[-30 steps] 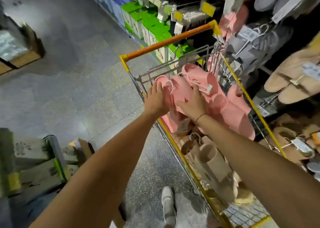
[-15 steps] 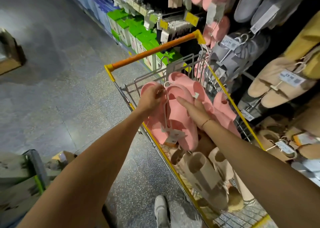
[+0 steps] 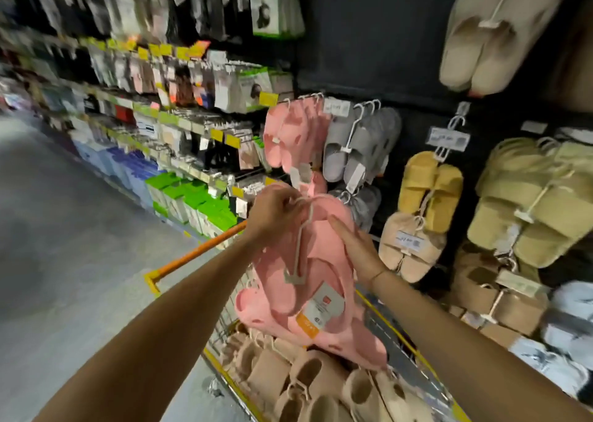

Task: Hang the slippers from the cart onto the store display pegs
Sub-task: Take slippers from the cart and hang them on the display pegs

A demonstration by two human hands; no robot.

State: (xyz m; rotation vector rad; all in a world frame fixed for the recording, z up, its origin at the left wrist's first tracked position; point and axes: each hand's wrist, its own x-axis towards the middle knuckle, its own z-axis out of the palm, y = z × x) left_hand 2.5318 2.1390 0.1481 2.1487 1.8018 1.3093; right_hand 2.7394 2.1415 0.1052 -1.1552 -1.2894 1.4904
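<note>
Left hand (image 3: pixel 276 211) curled round white hanger hook (image 3: pixel 305 201) at top of pink pair (image 3: pixel 308 280), pinching it. Right hand (image 3: pixel 356 248) flat against pair's right side, fingers straight and close together, steadying rather than gripping. Pair held up in the air above cart (image 3: pixel 192 255), clear of basket, tag (image 3: pixel 322 306) dangling at lower end. Not on any peg yet.

Likely target: pink rack (image 3: pixel 295 133) up and slightly right of left hand, already carrying several pink pairs on white hooks. Held hook below that peg and near it, not touching. Peg tip itself too blurred to make out.

Done so far, judging by display: grey (image 3: pixel 359 145), yellow (image 3: pixel 430 190), tan (image 3: pixel 407 248), olive (image 3: pixel 526 213) and cream (image 3: pixel 494 36) slippers hanging on wall. Whether any came from this cart, impossible to say.

Left to do: lift hook over peg end, slide on, let go. After that, plenty more. Beige slippers (image 3: pixel 321 386) piled in cart bottom, many pairs, some with hangers visible. More pink beneath held pair, though hard to separate from it. Task well short of finished on this evidence; current pair mid-transfer, between cart and rack.
</note>
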